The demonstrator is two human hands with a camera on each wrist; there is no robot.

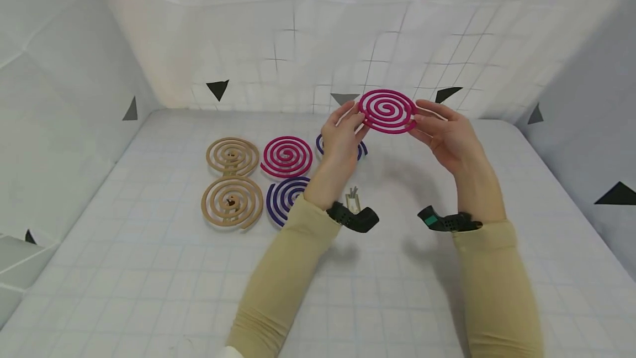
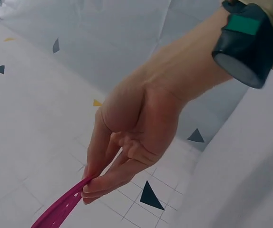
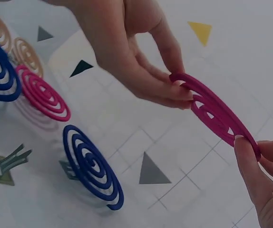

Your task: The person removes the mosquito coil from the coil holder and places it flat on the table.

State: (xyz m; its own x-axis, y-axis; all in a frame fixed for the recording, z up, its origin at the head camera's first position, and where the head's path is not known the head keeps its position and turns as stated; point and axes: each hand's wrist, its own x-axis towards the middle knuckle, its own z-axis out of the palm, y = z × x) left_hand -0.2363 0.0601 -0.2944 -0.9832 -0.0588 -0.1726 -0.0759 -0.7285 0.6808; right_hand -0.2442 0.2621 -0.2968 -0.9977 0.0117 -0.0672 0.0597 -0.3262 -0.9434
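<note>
The left hand (image 1: 340, 140) and the right hand (image 1: 449, 137) hold up one pink coil (image 1: 386, 108) together. It is in the air, off the white surface (image 1: 397, 297), with the back wall (image 1: 328, 21) behind it. The fingers of the left hand pinch one edge, with only the thin coil between them and the thumb. The fingers of the right hand pinch the other edge in the same way. In the right wrist view, the coil is tipped on a slant. Down on the surface, to the left, there are more coils. Two tan coils, a far one (image 1: 232, 154) and a near one (image 1: 232, 202), make a row going away. Next to them are a second pink coil (image 1: 287, 154) at the back and a dark blue coil (image 1: 285, 199) in front, partly hidden by the left arm. Another blue coil (image 3: 92, 163) is partly behind the left hand in the head view. A small piece with thin prongs (image 1: 353, 201) is near the left black wristband (image 1: 354, 217).
</note>
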